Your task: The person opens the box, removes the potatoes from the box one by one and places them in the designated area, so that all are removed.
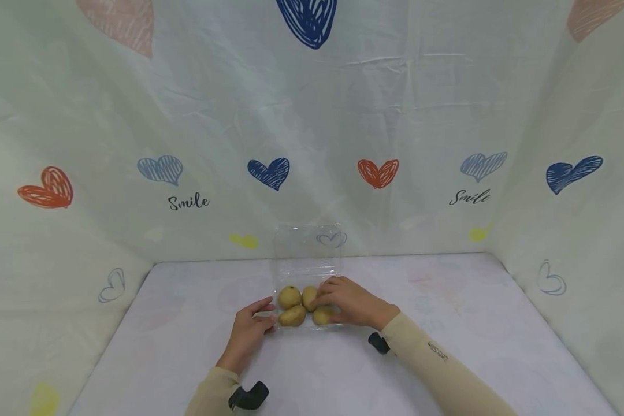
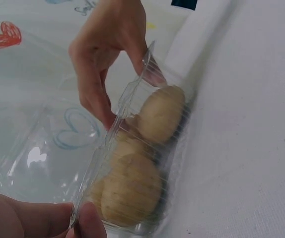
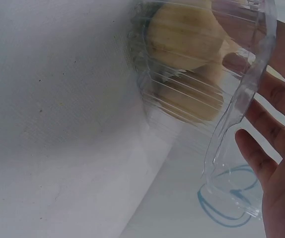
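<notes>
A clear plastic clamshell container stands with its lid raised at the back. Inside lie several potatoes: two behind, a front-left potato and a front-right potato. At the left side, my left hand pinches the container's rim between thumb and finger. My right hand reaches in over the right wall, thumb and fingertips on either side of the front-right potato. Through the ribbed wall in the right wrist view, potatoes and fingertips show; the wall partly blurs the contact.
The container sits on a white-covered table, near its back edge. Behind rises a pale cloth backdrop printed with hearts and "Smile". Dark wrist-camera mounts stick out beside both beige sleeves.
</notes>
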`<state>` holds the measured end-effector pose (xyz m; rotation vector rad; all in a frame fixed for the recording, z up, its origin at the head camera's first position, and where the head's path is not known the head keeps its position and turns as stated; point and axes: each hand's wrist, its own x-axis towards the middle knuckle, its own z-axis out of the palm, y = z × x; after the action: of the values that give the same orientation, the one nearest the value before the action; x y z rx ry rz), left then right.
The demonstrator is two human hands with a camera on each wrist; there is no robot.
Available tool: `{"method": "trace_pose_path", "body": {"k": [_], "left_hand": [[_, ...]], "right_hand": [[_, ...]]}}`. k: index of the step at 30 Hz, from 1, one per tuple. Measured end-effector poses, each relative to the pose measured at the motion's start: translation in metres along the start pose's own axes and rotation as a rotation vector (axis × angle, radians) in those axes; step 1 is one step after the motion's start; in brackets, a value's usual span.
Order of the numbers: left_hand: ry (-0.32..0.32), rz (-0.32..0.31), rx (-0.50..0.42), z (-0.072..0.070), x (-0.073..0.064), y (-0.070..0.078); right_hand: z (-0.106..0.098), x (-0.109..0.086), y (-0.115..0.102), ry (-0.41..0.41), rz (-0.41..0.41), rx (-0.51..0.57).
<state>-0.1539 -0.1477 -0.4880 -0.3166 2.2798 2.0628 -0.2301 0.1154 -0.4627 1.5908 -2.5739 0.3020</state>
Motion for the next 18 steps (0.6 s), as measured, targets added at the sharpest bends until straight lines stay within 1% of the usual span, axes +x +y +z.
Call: {"method": "trace_pose_path", "body": {"k": [6,14,18], "left_hand": [[-0.002,-0.002,0.003,0.0002,0.0002,-0.0002],[-0.002,0.001,0.006,0.0000,-0.0007,0.0014],[-0.003,0.000,0.012,-0.0007,-0.0010,0.0018]], "right_hand": [[0.0014,0.0040,0.0015,-0.030,-0.012,-0.017],[0.0046,0.0087,0.0020,-0.072,-0.034,-0.095],[0.0041,0.0106,0.0018,-0.089,-0.038,-0.099]]}}
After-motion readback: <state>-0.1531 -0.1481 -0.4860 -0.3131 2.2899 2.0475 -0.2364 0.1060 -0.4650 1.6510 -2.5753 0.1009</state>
